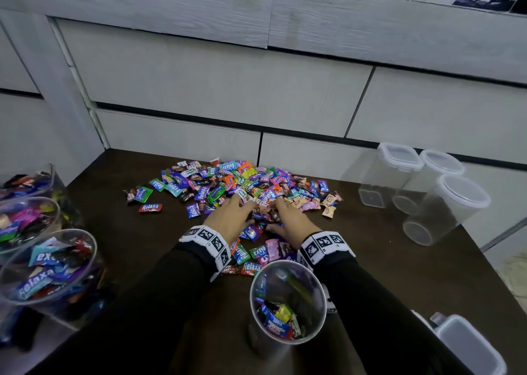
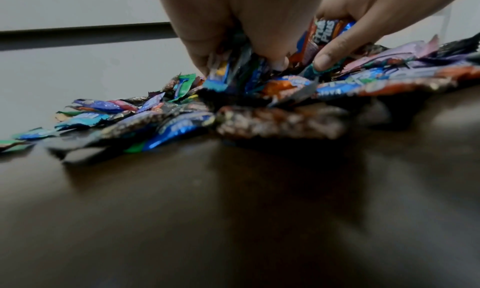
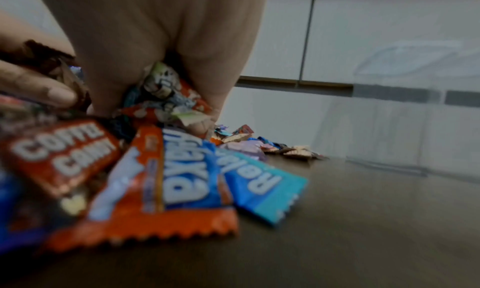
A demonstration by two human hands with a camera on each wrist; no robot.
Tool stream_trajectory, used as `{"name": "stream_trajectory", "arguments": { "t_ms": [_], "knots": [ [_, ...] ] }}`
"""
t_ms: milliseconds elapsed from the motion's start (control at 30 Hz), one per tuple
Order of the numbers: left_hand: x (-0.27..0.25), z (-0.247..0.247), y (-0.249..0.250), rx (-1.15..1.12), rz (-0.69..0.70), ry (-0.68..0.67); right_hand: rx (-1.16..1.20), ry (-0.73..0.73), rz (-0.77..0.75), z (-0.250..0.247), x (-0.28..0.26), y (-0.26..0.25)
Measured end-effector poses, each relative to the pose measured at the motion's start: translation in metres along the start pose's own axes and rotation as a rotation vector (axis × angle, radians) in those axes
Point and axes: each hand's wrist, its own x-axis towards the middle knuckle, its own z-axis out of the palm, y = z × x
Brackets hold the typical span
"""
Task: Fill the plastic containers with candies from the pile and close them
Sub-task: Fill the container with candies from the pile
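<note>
A pile of wrapped candies (image 1: 236,183) lies in the middle of the dark table (image 1: 399,275). Both hands dig into its near edge, side by side. My left hand (image 1: 245,209) curls its fingers (image 2: 205,52) round a bunch of candies (image 2: 233,74). My right hand (image 1: 281,215) does the same, with wrappers (image 3: 166,99) bunched under its curled fingers (image 3: 213,83). An open round plastic container (image 1: 288,300) stands just in front of my wrists, between my forearms. It holds a few candies at the bottom.
Three clear containers full of candies (image 1: 48,272) stand open at the left edge. Three empty lidded containers (image 1: 445,209) stand at the right by the drawers. A rectangular white-rimmed plastic piece (image 1: 467,343) lies at the lower right. Grey drawer fronts (image 1: 216,84) back the table.
</note>
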Motion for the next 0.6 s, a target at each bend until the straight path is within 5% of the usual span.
{"name": "stream_trajectory", "arguments": {
  "t_ms": [367, 600],
  "knots": [
    [-0.021, -0.010, 0.000, -0.356, -0.077, 0.099, 0.133, 0.263, -0.056, -0.025, -0.035, 0.018],
    [-0.040, -0.017, -0.001, -0.428, -0.109, 0.071, 0.131, 0.260, -0.012, -0.024, -0.062, 0.019]
  ]
}}
